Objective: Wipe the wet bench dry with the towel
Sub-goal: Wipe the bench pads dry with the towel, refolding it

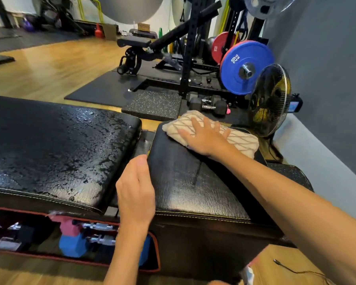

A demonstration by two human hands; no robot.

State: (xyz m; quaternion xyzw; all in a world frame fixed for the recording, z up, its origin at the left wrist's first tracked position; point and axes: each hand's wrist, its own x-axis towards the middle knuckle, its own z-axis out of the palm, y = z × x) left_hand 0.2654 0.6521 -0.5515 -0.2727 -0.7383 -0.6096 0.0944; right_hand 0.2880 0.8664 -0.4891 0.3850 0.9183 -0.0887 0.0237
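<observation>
A black padded bench has two pads. The long left pad (56,153) glistens with water drops across its surface. The shorter right pad (185,182) looks mostly dry. A folded beige towel (243,142) with a diamond pattern lies on the far end of the right pad. My right hand (206,136) presses flat on the towel, fingers spread. My left hand (136,190) rests in the gap between the pads, thumb against the right pad's left edge; its fingers are hidden.
A standing fan (269,99) is close behind the towel at the right. A squat rack (191,58) with blue and red weight plates stands beyond, with dumbbells (210,103) on black mats. More dumbbells (80,239) are stored under the bench. A grey wall is at right.
</observation>
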